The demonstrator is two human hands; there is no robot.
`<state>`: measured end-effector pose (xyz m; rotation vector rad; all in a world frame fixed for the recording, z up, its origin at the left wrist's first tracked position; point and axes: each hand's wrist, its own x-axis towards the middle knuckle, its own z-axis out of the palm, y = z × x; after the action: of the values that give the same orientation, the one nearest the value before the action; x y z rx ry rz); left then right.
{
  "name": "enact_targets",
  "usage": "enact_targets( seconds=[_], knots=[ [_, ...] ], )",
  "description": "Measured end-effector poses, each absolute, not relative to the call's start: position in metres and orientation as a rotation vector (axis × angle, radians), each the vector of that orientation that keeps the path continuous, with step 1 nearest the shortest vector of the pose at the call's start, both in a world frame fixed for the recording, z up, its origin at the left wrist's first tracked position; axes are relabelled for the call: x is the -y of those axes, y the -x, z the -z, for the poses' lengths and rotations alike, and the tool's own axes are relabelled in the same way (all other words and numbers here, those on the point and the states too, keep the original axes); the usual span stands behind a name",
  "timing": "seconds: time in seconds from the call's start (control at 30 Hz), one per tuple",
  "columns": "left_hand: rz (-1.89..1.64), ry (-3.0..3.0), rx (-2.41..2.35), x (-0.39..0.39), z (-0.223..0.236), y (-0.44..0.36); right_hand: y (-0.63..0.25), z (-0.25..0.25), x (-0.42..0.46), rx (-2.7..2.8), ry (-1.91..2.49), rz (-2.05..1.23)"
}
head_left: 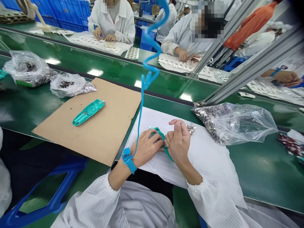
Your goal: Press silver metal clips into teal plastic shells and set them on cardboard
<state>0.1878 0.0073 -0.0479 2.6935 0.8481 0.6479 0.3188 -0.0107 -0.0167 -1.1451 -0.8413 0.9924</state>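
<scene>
My left hand point(147, 147) and my right hand point(178, 141) meet over a white sheet point(206, 155) and together grip a teal plastic housing point(163, 141), most of it hidden by my fingers. My left wrist wears a blue strap point(129, 160) with a coiled blue cord point(147, 63) running up. The fingers of both hands are curled closed on the part. A small heap of shiny metal pieces point(190, 128) lies just beyond my right hand. A second teal housing point(88, 111) rests alone on a brown cardboard sheet point(95, 133) to the left.
A clear bag of metal pieces point(235, 123) lies to the right, two more bags point(26, 68) point(68, 85) at the left. A green conveyor belt point(114, 68) runs behind. Other people in white coats work at sheets of small parts point(99, 42) across it. An aluminium frame point(239, 68) slants at right.
</scene>
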Motion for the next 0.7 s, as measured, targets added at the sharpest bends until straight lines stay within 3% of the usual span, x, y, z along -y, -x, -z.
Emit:
enact_targets(
  seconds=[0.23,0.5,0.7],
  knots=[
    [-0.666,-2.698,-0.886,-0.005,0.044,-0.186,-0.317,0.021,0.012,0.812,1.102,-1.011],
    [-0.649,-2.616,-0.854,0.000,0.037,-0.183,-0.352,-0.021,0.038,0.598,1.014,-0.878],
    [-0.668,-2.636,-0.844,-0.003,0.041,-0.185,-0.352,0.004,0.055,0.534,1.121,-0.901]
  ],
)
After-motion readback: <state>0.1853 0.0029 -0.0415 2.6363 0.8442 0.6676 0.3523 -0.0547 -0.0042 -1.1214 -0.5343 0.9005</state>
